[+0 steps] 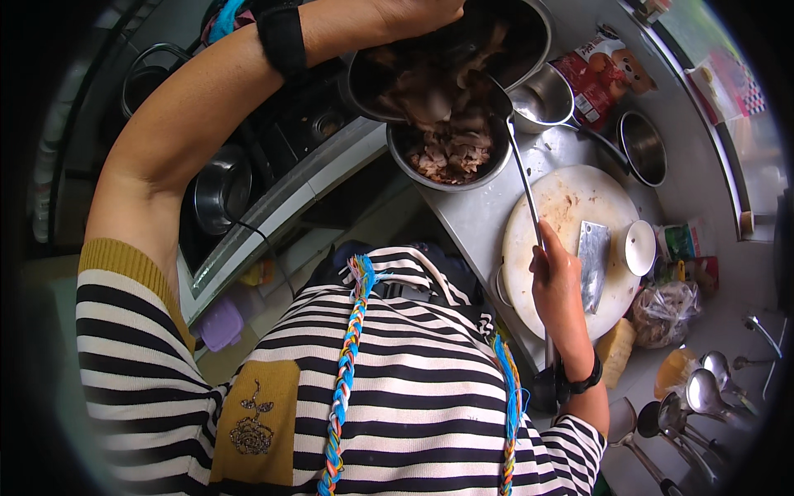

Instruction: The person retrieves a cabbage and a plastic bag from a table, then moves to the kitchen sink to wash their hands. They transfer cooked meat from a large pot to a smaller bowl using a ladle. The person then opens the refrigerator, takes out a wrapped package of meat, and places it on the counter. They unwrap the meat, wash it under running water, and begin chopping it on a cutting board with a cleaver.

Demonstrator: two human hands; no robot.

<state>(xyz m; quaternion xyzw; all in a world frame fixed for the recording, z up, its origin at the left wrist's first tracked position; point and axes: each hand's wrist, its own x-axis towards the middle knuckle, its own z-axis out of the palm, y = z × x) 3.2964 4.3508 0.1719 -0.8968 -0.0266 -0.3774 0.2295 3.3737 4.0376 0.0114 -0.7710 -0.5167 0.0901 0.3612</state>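
Cooked meat pieces [450,152], blurred by motion, drop from a tilted dark wok [527,28] into a round metal bowl [409,164] below it. My left hand [428,13], partly cut off by the top edge, is at the wok; its fingers look curled, but its grip is hidden. My right hand [555,279] is closed around the long metal handle [524,173] of a cooking utensil, whose head reaches up to the wok and is hard to make out. Beside that hand, a cleaver [593,263] lies on a round cutting board [558,192] near a small white bowl [639,248].
A steel saucepan [543,102] and a metal bowl [645,149] stand by the wall, near a red food bag [598,80]. Ladles [707,390] hang at lower right. A stove [291,133] and a metal pot [223,189] are on the left, with a cord across the counter edge.
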